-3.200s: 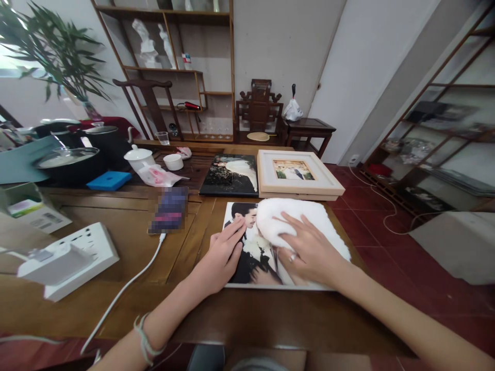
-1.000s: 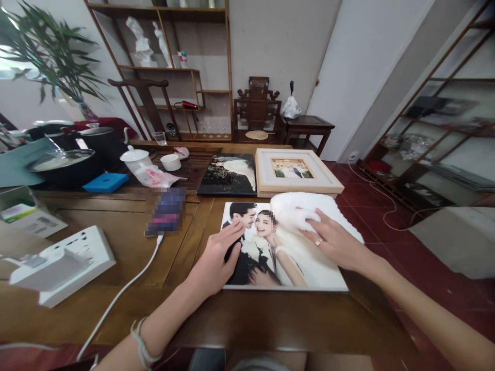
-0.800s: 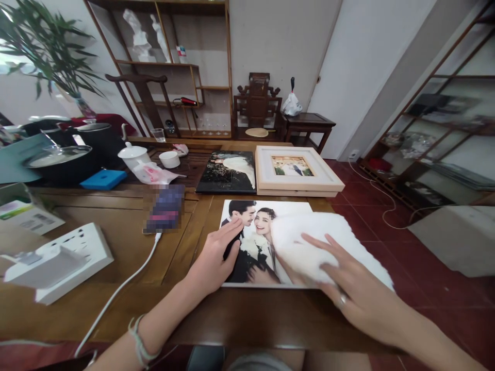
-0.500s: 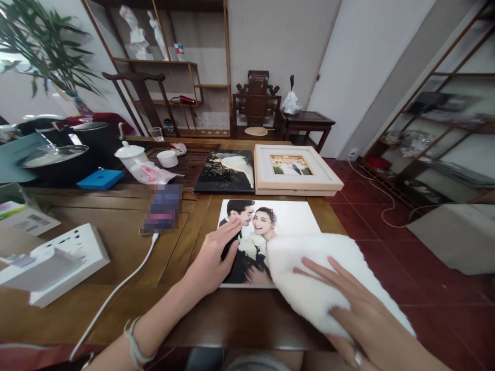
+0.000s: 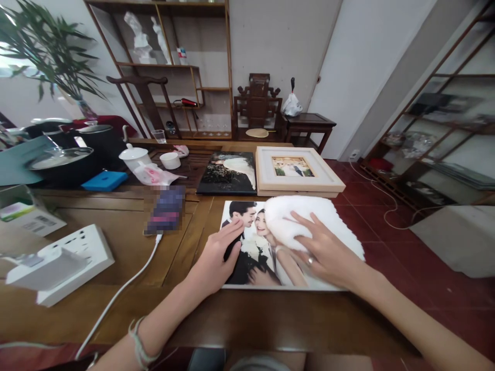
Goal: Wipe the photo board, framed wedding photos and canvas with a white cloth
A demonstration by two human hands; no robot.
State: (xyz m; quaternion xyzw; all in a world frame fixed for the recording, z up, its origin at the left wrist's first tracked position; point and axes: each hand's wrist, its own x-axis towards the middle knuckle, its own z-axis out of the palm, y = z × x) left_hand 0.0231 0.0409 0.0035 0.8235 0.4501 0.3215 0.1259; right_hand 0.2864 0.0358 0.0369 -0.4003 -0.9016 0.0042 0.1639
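A photo panel (image 5: 266, 257) showing a couple lies flat on the wooden table in front of me. My left hand (image 5: 220, 252) rests on its left side, fingers stretched out and holding nothing. My right hand (image 5: 323, 247) grips a white fluffy cloth (image 5: 328, 211), its fingers spread over the fabric and some of it bunched between them. The cloth lies across the upper right of the panel and covers that part of the picture. A ring shows on my right hand.
Behind the panel lie a dark photo board (image 5: 228, 172) and a pale wooden picture frame (image 5: 299, 170). To the left are a phone (image 5: 166, 208) on a white cable, a power strip (image 5: 83, 263), a blue box (image 5: 104, 180), white cups and pots. The table's right edge drops to a red floor.
My right hand has moved the cloth up and left, from the panel's lower right corner to its upper right. More of the panel's lower right shows. My left hand stays in place.
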